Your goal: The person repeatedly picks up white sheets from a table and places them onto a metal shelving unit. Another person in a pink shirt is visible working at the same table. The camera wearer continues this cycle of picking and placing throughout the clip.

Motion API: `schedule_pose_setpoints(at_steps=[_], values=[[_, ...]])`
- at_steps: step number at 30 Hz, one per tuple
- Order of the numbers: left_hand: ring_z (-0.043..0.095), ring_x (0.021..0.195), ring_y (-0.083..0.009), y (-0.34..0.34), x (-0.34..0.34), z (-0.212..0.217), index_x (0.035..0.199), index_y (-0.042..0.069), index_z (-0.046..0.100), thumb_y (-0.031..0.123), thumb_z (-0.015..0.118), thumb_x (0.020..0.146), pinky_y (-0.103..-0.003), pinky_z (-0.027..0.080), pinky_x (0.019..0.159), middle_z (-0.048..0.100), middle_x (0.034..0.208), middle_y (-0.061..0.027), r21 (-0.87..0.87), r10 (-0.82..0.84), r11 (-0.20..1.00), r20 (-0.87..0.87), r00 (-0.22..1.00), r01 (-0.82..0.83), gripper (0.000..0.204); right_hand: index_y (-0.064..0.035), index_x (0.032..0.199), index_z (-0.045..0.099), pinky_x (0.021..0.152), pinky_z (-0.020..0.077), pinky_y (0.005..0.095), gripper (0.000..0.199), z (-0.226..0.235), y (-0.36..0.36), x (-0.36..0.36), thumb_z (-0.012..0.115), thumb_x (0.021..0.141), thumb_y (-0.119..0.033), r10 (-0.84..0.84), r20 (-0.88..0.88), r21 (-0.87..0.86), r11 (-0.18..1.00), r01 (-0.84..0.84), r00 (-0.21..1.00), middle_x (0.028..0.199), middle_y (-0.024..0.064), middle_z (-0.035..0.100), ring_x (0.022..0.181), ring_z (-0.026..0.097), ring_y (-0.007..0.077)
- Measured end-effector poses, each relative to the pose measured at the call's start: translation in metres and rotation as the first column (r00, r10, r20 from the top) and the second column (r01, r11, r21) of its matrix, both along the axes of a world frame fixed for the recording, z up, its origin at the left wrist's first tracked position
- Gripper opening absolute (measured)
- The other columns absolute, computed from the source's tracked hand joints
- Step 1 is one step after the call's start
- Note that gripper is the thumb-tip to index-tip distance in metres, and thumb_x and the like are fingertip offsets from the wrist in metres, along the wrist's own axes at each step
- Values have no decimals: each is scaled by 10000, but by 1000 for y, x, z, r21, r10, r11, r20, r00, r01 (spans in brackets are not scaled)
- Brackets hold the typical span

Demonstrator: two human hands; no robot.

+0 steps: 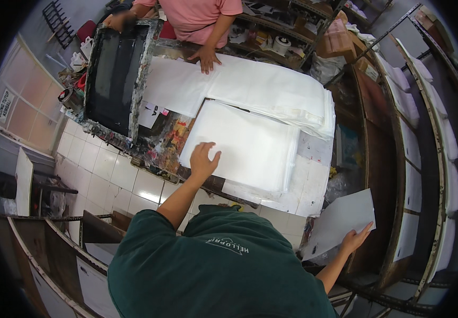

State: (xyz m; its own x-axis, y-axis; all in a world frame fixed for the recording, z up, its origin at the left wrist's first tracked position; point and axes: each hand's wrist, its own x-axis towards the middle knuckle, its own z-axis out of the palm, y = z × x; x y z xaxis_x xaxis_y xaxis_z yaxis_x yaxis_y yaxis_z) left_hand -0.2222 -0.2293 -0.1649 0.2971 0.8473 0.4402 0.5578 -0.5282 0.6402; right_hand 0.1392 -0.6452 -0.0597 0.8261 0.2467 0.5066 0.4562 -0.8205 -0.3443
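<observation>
Fingertips of my left hand (203, 159) are spread and pressed flat on the near-left corner of the top white sheet in the stack (245, 148). The hand is open and grips nothing; it only pins the paper. My right hand (355, 239) is out low to my right, well away from the table, with the fingers closed on the lower edge of a single white sheet (341, 221) that stands free in the air, angled up and away (I cannot see my thumb behind it).

Judging by the way that loose sheet holds its plane with no droop, it seems light but fairly stiff, more like card or a flat bag than tissue. Such a thing would catch air and could crease if pinched hard in the middle, so I would take it at an edge or corner. The smooth stacked sheets would likely slide on one another, so a flat palm steadies them better than a pinch.

The stack lies on a paint-smeared table (170, 143), overlapping a larger spread of white sheets (271, 87) farther back. To the left sits a dark framed screen (113, 74). Across the table another person's hand (207, 57) rests on the far sheets. Racks on my right (409, 175) carry more white sheets.
</observation>
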Motion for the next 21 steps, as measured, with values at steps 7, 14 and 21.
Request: schedule_pose_setpoints(at_steps=[7, 14, 21], values=[[387, 1141, -338, 70, -6, 16, 1210, 97, 459, 263, 707, 679, -462, 327, 916, 450, 1167, -151, 208, 293, 942, -123, 948, -264, 610, -113, 1394, 285, 1022, 283, 445, 794, 6, 10, -20, 425, 639, 87, -21, 0, 5, 1000, 21, 1000, 1334, 277, 360, 1245, 313, 441], [397, 1175, -320, 135, 7, 30, 1281, 141, 420, 255, 696, 692, -492, 286, 940, 468, 1201, -141, 177, 537, 843, -341, 772, -508, 661, -85, 1389, 287, 1032, 274, 437, 787, -1, 4, -31, 424, 635, 95, -37, -7, -21, 999, 37, 999, 1341, 272, 353, 1253, 312, 431], [606, 861, -320, 158, 68, 11, 1078, 116, 590, 149, 522, 778, -438, 484, 725, 599, 1037, -123, -35, 11, 999, -364, 932, -25, 309, -6, 1349, 339, 1066, 246, 396, 761, 22, -3, -53, 438, 605, 117, 102, 2, 23, 995, -102, 995, 1361, 204, 379, 1280, 325, 360]])
